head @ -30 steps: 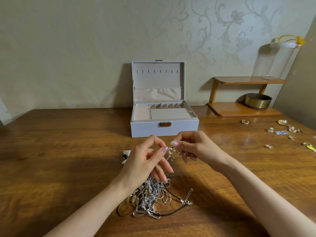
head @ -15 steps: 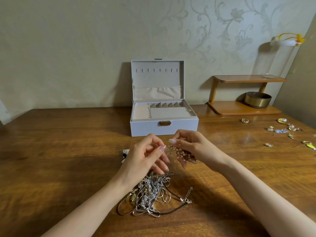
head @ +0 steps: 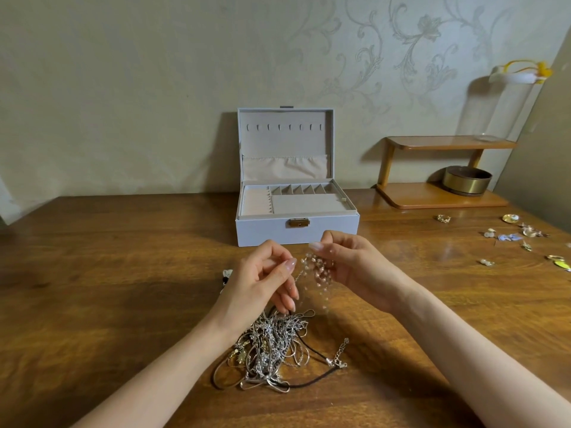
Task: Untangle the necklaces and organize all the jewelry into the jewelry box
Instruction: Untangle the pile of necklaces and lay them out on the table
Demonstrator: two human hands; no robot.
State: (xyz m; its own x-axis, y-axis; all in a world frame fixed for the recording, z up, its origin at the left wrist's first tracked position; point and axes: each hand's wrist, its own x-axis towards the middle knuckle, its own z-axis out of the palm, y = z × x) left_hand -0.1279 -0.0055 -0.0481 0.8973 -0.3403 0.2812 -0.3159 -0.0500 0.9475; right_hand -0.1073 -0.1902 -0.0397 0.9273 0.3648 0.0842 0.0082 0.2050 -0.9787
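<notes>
A tangled heap of silver and gold necklaces (head: 272, 353) lies on the wooden table (head: 92, 304) in front of me, with a black cord trailing to its right. Above the heap I hold up a beaded pearl necklace (head: 319, 273). My right hand (head: 352, 267) pinches its bunched upper part. My left hand (head: 262, 279) pinches a thin strand of it between thumb and forefinger. Loose beaded loops hang down between the hands. The white jewelry box (head: 296, 227) stands open behind the hands, its beige tray showing no jewelry.
Several small earrings and brooches (head: 522, 239) lie scattered at the table's right. A small wooden shelf (head: 438, 199) with a brass bowl (head: 466, 180) stands at the back right. A small black-and-white piece (head: 227, 274) lies left of my left hand.
Both hands have drawn slightly apart, and the pearl necklace now hangs looser between them. The heap on the table has not moved.
</notes>
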